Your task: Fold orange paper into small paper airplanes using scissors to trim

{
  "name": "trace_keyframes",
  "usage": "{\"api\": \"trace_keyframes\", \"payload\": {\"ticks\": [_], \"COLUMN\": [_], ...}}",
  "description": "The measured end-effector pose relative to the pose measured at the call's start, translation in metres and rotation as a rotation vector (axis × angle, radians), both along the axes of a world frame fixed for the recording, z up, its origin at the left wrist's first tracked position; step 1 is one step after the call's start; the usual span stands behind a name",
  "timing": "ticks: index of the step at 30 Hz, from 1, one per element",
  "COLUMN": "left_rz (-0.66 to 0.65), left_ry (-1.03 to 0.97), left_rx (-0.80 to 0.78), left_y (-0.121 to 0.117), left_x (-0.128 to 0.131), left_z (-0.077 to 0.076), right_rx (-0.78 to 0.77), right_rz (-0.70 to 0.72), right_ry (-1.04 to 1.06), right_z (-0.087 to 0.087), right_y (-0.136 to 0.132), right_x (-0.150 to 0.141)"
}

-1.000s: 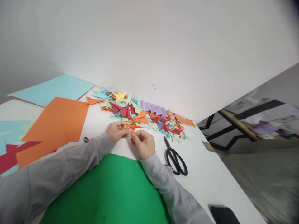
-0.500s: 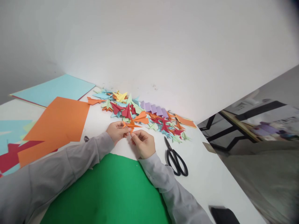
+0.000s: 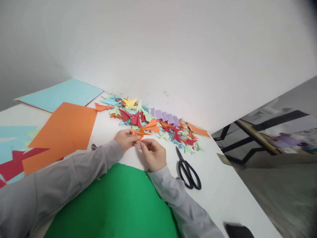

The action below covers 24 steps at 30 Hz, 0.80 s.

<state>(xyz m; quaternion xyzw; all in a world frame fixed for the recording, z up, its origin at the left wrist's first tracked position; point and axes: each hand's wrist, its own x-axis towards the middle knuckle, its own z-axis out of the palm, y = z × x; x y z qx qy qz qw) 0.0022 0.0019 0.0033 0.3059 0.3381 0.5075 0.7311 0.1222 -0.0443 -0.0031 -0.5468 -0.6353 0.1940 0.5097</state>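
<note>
Between my hands, above the white table, is a small folded orange paper plane [image 3: 142, 132]. My left hand [image 3: 125, 140] pinches its tail end, with the nose pointing right. My right hand [image 3: 154, 153] has thumb and forefinger pinched at the plane's near lower edge; the fingertips partly hide that edge. Just beyond the hands lies a long heap of small folded paper planes [image 3: 135, 118] in red, orange, yellow, green and blue. A pleated purple paper strip [image 3: 165, 116] rests along the back of the heap.
Black-handled scissors [image 3: 188, 172] lie right of my right hand. Orange sheets [image 3: 66, 127], a light-blue stack [image 3: 61, 94] and red scraps [image 3: 15, 163] lie to the left. A small orange paper stack [image 3: 199, 130] sits by the wall. A black object [image 3: 238, 230] is at the near right.
The whole view has shifted slightly, so everything appears a little further right. Both hands keep their pinch on the orange paper plane, with hardly any movement between them.
</note>
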Motion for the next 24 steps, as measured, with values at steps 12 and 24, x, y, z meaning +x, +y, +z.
{"api": "trace_keyframes", "payload": {"ticks": [12,24], "left_rz": [0.001,0.0], "left_ry": [0.045,-0.04], "left_rx": [0.009,-0.033], "left_y": [-0.001,-0.002], "left_x": [0.0,-0.001], "left_z": [0.001,0.003], "right_rx": [0.466,0.225], "right_rz": [0.063,0.023], "right_ry": [-0.5,-0.134], "right_z": [-0.002,-0.003], "right_y": [0.004,0.003], "right_x": [0.011,0.013]}}
